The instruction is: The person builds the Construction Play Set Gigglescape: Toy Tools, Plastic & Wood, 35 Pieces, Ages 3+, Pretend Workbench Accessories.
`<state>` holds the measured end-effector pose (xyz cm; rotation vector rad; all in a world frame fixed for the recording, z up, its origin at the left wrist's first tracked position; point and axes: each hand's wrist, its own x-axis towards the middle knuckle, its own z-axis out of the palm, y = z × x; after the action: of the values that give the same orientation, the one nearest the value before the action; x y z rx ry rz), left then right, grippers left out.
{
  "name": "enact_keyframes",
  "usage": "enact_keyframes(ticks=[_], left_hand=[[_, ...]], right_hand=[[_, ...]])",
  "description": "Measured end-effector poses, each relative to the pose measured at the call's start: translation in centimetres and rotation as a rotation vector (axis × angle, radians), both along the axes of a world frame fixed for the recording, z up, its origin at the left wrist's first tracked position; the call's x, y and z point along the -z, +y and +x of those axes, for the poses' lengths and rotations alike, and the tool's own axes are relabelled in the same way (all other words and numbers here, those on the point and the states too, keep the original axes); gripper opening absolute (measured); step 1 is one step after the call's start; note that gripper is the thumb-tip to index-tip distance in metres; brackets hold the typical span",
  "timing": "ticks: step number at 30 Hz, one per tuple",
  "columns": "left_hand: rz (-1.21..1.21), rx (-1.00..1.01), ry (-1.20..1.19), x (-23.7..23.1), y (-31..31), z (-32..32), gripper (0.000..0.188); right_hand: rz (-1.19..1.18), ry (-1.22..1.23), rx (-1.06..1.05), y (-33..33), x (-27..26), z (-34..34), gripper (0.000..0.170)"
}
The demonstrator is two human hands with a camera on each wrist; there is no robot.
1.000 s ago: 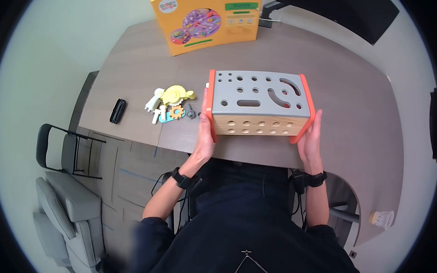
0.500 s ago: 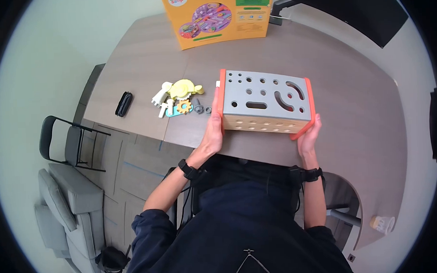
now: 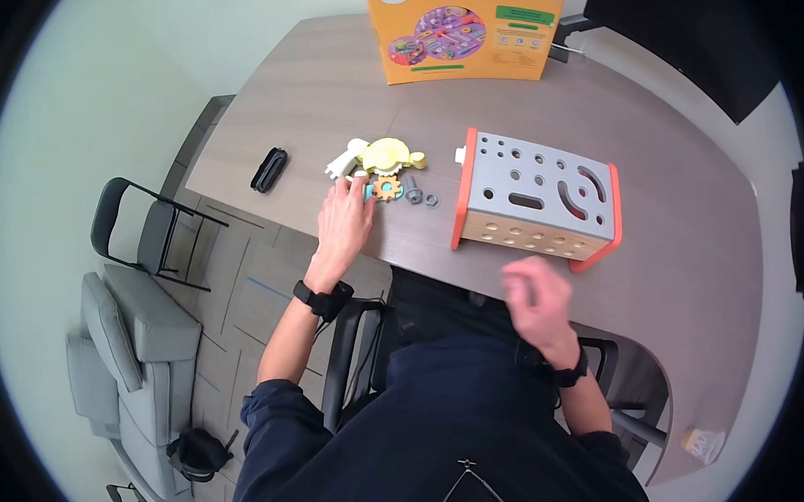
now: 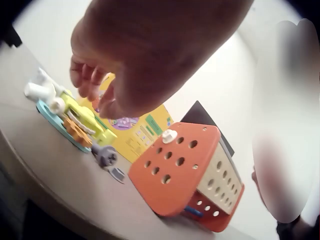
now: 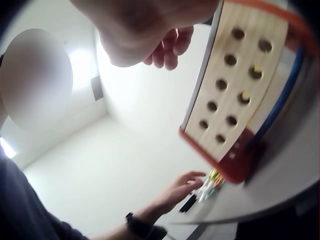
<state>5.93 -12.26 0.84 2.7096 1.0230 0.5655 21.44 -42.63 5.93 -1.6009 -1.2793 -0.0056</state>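
Observation:
My left hand (image 3: 346,219) hovers over the small toy parts, fingers bent loosely downward with no object visible in them. Beneath its fingertips lie white pegs (image 4: 40,91) and a teal strip (image 4: 47,114). An orange gear (image 3: 387,189), a yellow circular-saw toy (image 3: 388,154), a grey bolt (image 3: 413,193) and a grey nut (image 3: 432,199) lie beside them. Blurred by motion, my right hand (image 3: 538,304) is loosely curled and free of objects, near the front of the toy workbench (image 3: 537,180). That bench has a grey top with holes and red end panels, one bearing a white knob (image 4: 169,136).
A yellow play-set box (image 3: 461,36) stands at the back of the table (image 3: 684,206), beside a monitor (image 3: 687,42). Left of the parts lies a black case (image 3: 269,170). A cup (image 3: 702,445) sits near the right edge. Chair and sofa (image 3: 143,322) are on the floor.
Both hands have let go of the workbench, which now stands on the table. The left hand has moved left to the small parts; the right has drawn back toward the body. The head view has shifted left.

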Motion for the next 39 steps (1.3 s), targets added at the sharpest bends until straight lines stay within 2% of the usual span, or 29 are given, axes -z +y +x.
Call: enact_keyframes(ticks=[1, 4, 7, 13, 16, 19, 22, 26, 30, 33, 36, 37, 39], left_hand=[[0.018, -0.037, 0.051, 0.2, 0.2, -0.3, 0.027], [0.059, -0.1, 0.051, 1.7, 1.2, -0.2, 0.032], [0.078, -0.134, 0.074, 2.0, 1.6, 0.1, 0.037], [0.073, -0.155, 0.082, 2.3, 2.0, 0.3, 0.035], [-0.026, -0.19, 0.048, 1.1, 1.9, -0.3, 0.035], [-0.299, -0.148, -0.002, -1.6, 0.7, -1.4, 0.03], [-0.449, 0.089, -0.147, -3.9, -1.8, -2.5, 0.026], [-0.426, 0.408, -0.154, -3.3, -4.2, -3.6, 0.02], [-0.564, 0.445, -0.138, -3.0, -4.5, -3.7, 0.026], [-0.563, 0.341, -0.115, -2.6, -3.0, -3.1, 0.035], [-0.486, 0.085, -0.096, -3.0, -1.9, -0.7, 0.047], [-0.364, 0.12, -0.103, -1.2, -0.9, -0.3, 0.054], [-0.196, 0.089, -0.083, 0.8, -0.4, 0.7, 0.058]], right_hand=[[-0.117, -0.046, -0.096, 1.2, -0.7, -0.9, 0.014], [-0.233, -0.027, -0.274, 4.6, -0.1, -2.6, 0.013], [-0.38, 0.034, -0.338, 6.2, 0.1, -3.0, 0.015], [-0.477, 0.146, -0.343, 7.6, 0.8, -3.1, 0.016], [-0.538, 0.323, -0.347, 8.4, 1.1, -2.9, 0.018], [-0.475, 0.629, -0.421, 9.3, 3.6, -2.7, 0.024], [-0.429, 0.956, -0.507, 10.3, 4.5, -2.5, 0.035], [-0.343, 1.247, -0.535, 10.5, 3.6, -3.4, 0.04], [-0.271, 1.343, -0.577, 10.0, 3.7, -3.6, 0.039], [-0.282, 1.298, -0.531, 9.5, 3.1, -3.6, 0.036], [-0.286, 1.263, -0.502, 8.8, 2.6, -3.6, 0.033], [-0.282, 1.258, -0.497, 8.5, 2.5, -3.6, 0.032], [-0.293, 1.229, -0.518, 7.7, 2.6, -3.4, 0.032]])
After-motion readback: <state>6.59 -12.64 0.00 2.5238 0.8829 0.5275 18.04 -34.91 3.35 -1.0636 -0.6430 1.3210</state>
